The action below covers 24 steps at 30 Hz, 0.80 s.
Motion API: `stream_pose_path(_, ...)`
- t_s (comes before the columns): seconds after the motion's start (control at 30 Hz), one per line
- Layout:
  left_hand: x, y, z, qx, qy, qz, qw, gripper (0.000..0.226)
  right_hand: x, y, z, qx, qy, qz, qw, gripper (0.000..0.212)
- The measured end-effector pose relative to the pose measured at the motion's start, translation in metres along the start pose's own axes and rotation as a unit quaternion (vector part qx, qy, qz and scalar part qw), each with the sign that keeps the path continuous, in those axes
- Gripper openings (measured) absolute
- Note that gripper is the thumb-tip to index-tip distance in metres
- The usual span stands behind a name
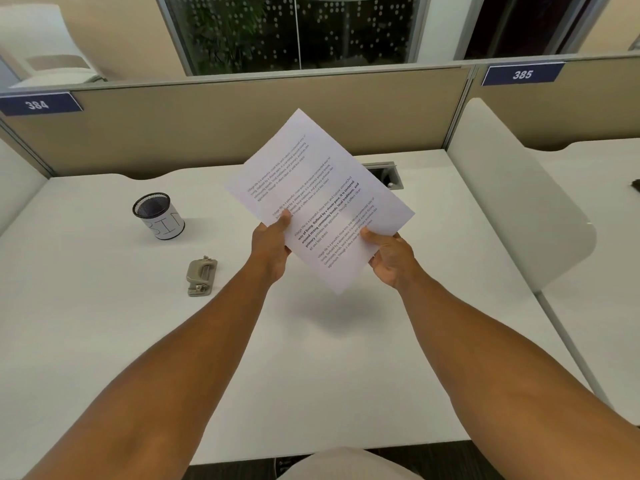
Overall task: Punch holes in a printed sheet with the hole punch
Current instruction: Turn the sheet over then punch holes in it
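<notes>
White printed sheet | pinched by both hands' fingers | midair

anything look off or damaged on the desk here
Nothing stands out. The printed sheet is held flat and uncreased above the desk by both hands; the hole punch and mesh cup sit upright, apart.

Item count, white desk, head view.
One white printed paper sheet, frame centre; two bare hands on it, left hand and right hand. One grey metal hole punch, left of centre. One black mesh cylindrical cup with a white paper wrap, left of centre. Two dark blue number plates: 384 upper left, 385 upper right. One grey cable port set into the desk.
</notes>
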<state>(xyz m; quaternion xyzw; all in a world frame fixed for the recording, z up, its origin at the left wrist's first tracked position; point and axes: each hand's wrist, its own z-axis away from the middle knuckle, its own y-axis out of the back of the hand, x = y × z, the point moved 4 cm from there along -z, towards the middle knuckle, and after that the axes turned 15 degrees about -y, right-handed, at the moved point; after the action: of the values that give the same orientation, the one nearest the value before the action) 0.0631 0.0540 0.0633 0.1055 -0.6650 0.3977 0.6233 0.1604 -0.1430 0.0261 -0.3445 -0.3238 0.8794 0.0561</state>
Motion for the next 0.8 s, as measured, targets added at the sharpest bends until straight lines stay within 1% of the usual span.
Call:
stream_pose_path(0.1, 0.006, -0.002, -0.001, 0.003, -0.024, -0.018, 1.000, 0.033, 0.003, -0.002, -0.002, 0.005, -0.010, 0.027, 1.000, 0.056)
stream_pose_path(0.17, 0.009, 0.000, -0.002, 0.000, -0.036, -0.038, 0.999, 0.028, 0.003, -0.001, -0.002, 0.010, -0.017, 0.049, 0.999, 0.056)
stream_pose_path(0.27, 0.014, 0.005, -0.006, -0.006, -0.053, -0.073, 0.996, 0.021, 0.001, 0.003, -0.001, 0.013, -0.019, 0.090, 0.996, 0.047)
stream_pose_path(0.37, 0.016, 0.012, -0.010, -0.002, -0.061, -0.105, 0.993, 0.021, -0.002, 0.011, 0.000, 0.022, -0.021, 0.114, 0.993, 0.043)
stream_pose_path(0.43, 0.017, 0.017, -0.012, -0.004, -0.061, -0.126, 0.990, 0.023, -0.004, 0.015, 0.001, 0.028, -0.025, 0.129, 0.991, 0.042)
stream_pose_path(0.53, 0.015, 0.023, -0.014, -0.010, -0.057, -0.151, 0.987, 0.028, -0.006, 0.020, 0.001, 0.049, -0.030, 0.150, 0.987, 0.033)
stream_pose_path(0.63, 0.013, 0.029, -0.017, -0.019, -0.053, -0.174, 0.983, 0.026, -0.009, 0.022, -0.001, 0.067, -0.034, 0.171, 0.982, 0.029)
stream_pose_path(0.8, 0.006, 0.033, -0.020, -0.056, -0.032, -0.204, 0.977, 0.027, -0.012, 0.018, -0.002, 0.063, -0.038, 0.216, 0.974, 0.025)
